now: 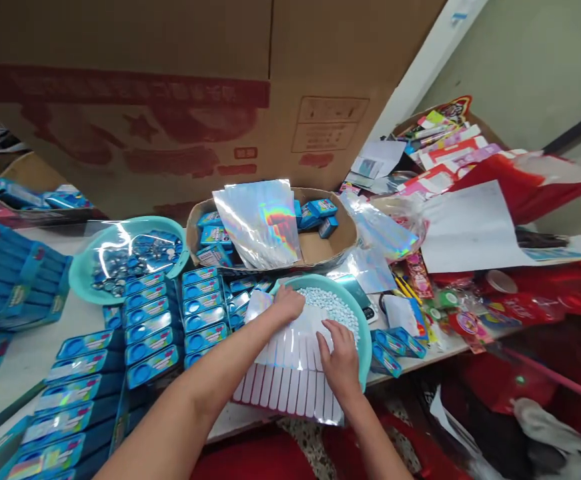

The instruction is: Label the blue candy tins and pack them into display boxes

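Note:
A sheet of long white stickers [285, 390] lies across the near side of a turquoise bowl [366, 350]. Small white pellets [329, 301] fill the part of the bowl that shows. My left hand [289, 305] is closed at the sheet's far edge, its fingertips partly hidden. Over the right side of the sheet, my right hand [341, 359] has its fingers bent and apart, touching or very near the surface. Glare on the sheet blurs its upper part.
Blue small boxes [153, 327] stand in rows to the left. Behind them is a second turquoise bowl [76, 273] of shiny dark pieces. A cardboard tray [320, 250] holds blue packets and silvery sheets [260, 223]. A large carton [170, 133] walls off the back.

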Demonstrator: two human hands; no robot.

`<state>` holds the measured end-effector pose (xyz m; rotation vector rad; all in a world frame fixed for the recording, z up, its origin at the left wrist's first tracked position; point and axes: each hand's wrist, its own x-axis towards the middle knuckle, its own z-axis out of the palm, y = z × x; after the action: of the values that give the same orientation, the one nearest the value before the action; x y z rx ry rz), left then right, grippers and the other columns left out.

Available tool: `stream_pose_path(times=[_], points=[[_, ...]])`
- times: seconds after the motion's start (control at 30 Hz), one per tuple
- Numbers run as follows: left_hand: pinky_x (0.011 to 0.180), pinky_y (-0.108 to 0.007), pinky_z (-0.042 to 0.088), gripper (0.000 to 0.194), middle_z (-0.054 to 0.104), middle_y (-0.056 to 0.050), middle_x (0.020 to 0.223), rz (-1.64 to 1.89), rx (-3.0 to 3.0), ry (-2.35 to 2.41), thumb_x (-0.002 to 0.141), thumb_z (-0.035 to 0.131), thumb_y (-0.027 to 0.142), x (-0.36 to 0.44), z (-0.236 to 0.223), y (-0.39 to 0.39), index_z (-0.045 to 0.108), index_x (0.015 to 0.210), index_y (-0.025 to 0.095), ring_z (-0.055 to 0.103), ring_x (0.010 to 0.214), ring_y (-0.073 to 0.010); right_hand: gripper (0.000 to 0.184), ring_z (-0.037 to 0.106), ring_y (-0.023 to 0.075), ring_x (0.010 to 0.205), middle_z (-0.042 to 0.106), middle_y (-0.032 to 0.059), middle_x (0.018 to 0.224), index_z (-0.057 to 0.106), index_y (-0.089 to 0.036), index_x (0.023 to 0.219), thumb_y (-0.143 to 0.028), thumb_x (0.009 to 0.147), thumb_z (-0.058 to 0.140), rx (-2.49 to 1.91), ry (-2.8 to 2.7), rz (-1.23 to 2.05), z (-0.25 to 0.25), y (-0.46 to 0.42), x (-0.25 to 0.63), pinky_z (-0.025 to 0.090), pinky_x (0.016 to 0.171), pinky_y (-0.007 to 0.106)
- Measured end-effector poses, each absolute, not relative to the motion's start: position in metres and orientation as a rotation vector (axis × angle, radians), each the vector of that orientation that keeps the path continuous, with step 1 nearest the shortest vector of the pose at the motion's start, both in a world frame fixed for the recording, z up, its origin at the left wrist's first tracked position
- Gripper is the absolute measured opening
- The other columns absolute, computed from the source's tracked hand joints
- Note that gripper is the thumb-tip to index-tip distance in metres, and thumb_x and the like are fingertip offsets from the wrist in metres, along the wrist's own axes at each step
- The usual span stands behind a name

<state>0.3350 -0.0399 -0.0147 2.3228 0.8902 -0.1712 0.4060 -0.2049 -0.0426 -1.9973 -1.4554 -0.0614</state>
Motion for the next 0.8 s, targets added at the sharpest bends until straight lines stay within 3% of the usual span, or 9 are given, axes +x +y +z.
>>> stream_pose_path(times=[0.2,0.3,0.4,0.47,0.57,0.67,0.8], points=[[0.091,-0.044,0.034,0.021,0.069,-0.013,0.085,-0.271,2.375,0.941,0.081,0.049,0.018,0.335,-0.028,-0.035,0.069,0.076,0.017,0.057,0.100,-0.0292,0.045,0.035,0.0331,0.129,0.048,0.0178,0.135,0.051,-0.013,0.127,-0.039,0.090,0.046,-2.228,-1.612,-0.012,-0.065,-0.169,0.417,0.033,0.099,0.053],[0.088,-0.040,0.035,0.023,0.069,-0.011,0.083,-0.244,2.374,0.946,0.083,0.047,0.020,0.336,-0.024,-0.034,0.069,0.075,0.018,0.059,0.096,-0.0279,0.048,0.029,0.0347,0.133,0.045,0.0158,0.139,0.048,-0.014,0.131,-0.040,0.091,0.045,-2.281,-1.686,0.044,-0.072,-0.164,0.410,0.027,0.101,0.056],[0.088,-0.041,0.034,0.023,0.068,-0.012,0.083,-0.195,2.354,0.970,0.082,0.047,0.018,0.335,-0.025,-0.035,0.068,0.074,0.017,0.059,0.094,-0.0283,0.044,0.032,0.0336,0.132,0.047,0.0163,0.137,0.052,-0.014,0.126,-0.039,0.092,0.041,-2.241,-1.713,-0.012,-0.071,-0.175,0.405,0.027,0.101,0.055],[0.089,-0.043,0.033,0.023,0.068,-0.013,0.086,-0.157,2.335,0.988,0.083,0.046,0.018,0.333,-0.029,-0.036,0.068,0.075,0.016,0.059,0.095,-0.0292,0.038,0.040,0.0314,0.126,0.054,0.0166,0.130,0.058,-0.014,0.116,-0.038,0.093,0.041,-2.179,-1.709,-0.089,-0.059,-0.184,0.406,0.032,0.098,0.051],[0.093,-0.046,0.031,0.025,0.067,-0.015,0.093,-0.084,2.302,1.009,0.085,0.044,0.016,0.332,-0.033,-0.038,0.068,0.082,0.014,0.056,0.099,-0.0304,0.028,0.058,0.0250,0.098,0.068,0.0126,0.100,0.064,-0.016,0.095,-0.035,0.092,0.043,-2.117,-1.660,-0.172,-0.026,-0.194,0.414,0.042,0.084,0.039],[0.098,-0.046,0.029,0.027,0.064,-0.014,0.109,0.022,2.281,1.027,0.087,0.041,0.018,0.328,-0.021,-0.041,0.067,0.097,0.014,0.050,0.112,-0.0299,0.026,0.059,0.0197,0.075,0.066,0.0064,0.076,0.062,-0.018,0.083,-0.035,0.092,0.045,-2.085,-1.592,-0.152,0.016,-0.197,0.419,0.043,0.072,0.032],[0.101,-0.038,0.033,0.037,0.053,-0.009,0.130,0.344,1.982,0.770,0.093,0.036,0.032,0.305,0.025,-0.052,0.052,0.124,0.019,0.044,0.122,-0.0220,0.028,0.059,0.0171,0.070,0.064,0.0038,0.074,0.059,-0.019,0.079,-0.043,0.090,0.047,-1.996,-1.461,-0.007,0.056,-0.193,0.410,0.045,0.066,0.028]])
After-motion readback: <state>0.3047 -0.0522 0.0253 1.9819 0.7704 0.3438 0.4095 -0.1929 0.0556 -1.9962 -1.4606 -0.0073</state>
